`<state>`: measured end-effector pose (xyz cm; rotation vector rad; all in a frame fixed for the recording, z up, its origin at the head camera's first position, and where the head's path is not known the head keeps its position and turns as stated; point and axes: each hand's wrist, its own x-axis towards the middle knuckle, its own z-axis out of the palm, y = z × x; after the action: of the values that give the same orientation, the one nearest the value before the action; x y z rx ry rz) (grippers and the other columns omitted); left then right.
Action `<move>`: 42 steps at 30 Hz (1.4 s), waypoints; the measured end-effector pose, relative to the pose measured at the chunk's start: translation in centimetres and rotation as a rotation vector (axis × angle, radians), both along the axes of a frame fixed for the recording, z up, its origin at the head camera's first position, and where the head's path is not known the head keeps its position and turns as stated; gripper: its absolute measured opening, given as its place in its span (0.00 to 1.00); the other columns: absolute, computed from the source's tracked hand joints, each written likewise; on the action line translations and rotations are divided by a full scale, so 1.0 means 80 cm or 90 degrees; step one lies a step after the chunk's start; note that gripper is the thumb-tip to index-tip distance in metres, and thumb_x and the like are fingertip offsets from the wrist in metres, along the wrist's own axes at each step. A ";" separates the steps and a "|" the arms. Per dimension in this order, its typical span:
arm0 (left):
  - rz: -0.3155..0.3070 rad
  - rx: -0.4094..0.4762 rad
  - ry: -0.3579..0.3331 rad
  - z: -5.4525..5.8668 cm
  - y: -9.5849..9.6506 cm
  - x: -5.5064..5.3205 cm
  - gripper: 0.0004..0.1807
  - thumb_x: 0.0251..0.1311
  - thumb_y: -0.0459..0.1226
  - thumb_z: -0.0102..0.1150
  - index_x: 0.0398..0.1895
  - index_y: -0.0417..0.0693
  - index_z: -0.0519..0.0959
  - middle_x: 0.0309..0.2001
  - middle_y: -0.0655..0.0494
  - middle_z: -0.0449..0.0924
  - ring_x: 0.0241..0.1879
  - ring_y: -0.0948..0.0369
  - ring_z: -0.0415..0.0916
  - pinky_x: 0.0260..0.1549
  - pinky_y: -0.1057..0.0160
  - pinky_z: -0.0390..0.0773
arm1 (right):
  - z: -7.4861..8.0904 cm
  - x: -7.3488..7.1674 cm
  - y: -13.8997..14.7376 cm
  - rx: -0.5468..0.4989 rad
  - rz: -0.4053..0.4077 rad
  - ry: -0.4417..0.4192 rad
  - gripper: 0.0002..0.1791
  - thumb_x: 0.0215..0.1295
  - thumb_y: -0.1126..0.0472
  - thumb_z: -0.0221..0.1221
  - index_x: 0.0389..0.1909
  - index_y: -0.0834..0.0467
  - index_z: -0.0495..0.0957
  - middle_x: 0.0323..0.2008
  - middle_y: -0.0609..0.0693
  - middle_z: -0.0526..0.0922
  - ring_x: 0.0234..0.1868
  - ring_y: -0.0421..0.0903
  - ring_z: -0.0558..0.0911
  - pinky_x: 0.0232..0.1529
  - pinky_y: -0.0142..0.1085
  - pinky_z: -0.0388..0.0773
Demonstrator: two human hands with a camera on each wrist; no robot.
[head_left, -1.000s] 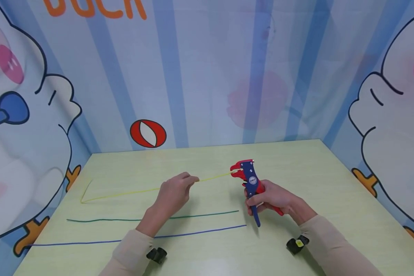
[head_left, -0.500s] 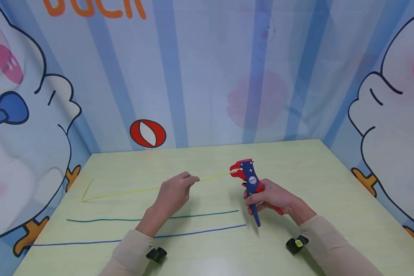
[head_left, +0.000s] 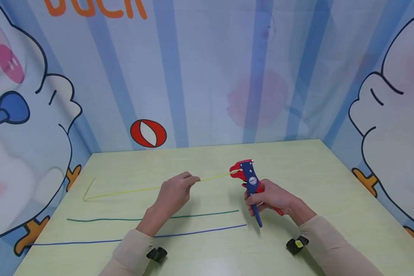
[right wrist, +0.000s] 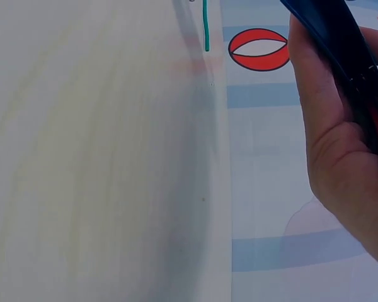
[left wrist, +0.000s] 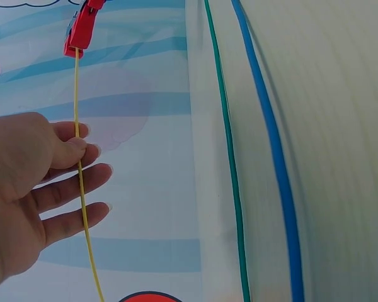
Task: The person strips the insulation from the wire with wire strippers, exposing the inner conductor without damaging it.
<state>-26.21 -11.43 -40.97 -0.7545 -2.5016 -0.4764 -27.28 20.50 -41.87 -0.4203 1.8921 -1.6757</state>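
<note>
My left hand (head_left: 175, 193) pinches a yellow wire (left wrist: 77, 100) between thumb and forefinger, the other fingers spread behind it in the left wrist view. The wire's right end sits in the red jaws of a wire stripper (head_left: 251, 178); its left part trails across the table and bends sharply near the far left. My right hand (head_left: 270, 197) grips the stripper by its blue and red handles, head up, above the table. In the right wrist view that hand (right wrist: 340, 151) wraps the dark handle (right wrist: 346, 50), while the stripper's head is out of frame.
A green wire (head_left: 203, 215) and, nearer me, a blue wire (head_left: 207, 231) lie roughly straight across the pale table (head_left: 289, 165), passing under my left forearm. A printed blue-striped curtain (head_left: 207, 76) stands behind the table's back edge, with cartoon-printed sides left and right.
The trailing left end of the yellow wire has shifted slightly to the right. The stripper's handle bottom has moved very slightly; both hands stay almost in place.
</note>
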 end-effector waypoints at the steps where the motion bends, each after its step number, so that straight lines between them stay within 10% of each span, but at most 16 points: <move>1: -0.001 0.001 0.000 0.000 0.000 0.000 0.13 0.59 0.27 0.67 0.45 0.48 0.87 0.37 0.56 0.85 0.34 0.59 0.84 0.29 0.63 0.83 | 0.000 0.000 0.000 -0.001 0.000 0.000 0.18 0.65 0.66 0.62 0.46 0.78 0.71 0.37 0.72 0.79 0.32 0.54 0.85 0.44 0.51 0.83; 42: 0.006 0.004 0.012 0.002 -0.007 -0.002 0.15 0.57 0.24 0.67 0.45 0.48 0.87 0.36 0.56 0.84 0.33 0.59 0.83 0.25 0.66 0.80 | 0.002 0.011 -0.005 -0.101 0.064 -0.068 0.09 0.72 0.64 0.57 0.44 0.63 0.68 0.28 0.52 0.75 0.32 0.48 0.76 0.42 0.42 0.78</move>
<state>-26.40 -11.97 -40.82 -0.7401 -2.4847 -0.4718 -26.36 20.13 -41.73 -0.4707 1.6417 -1.7516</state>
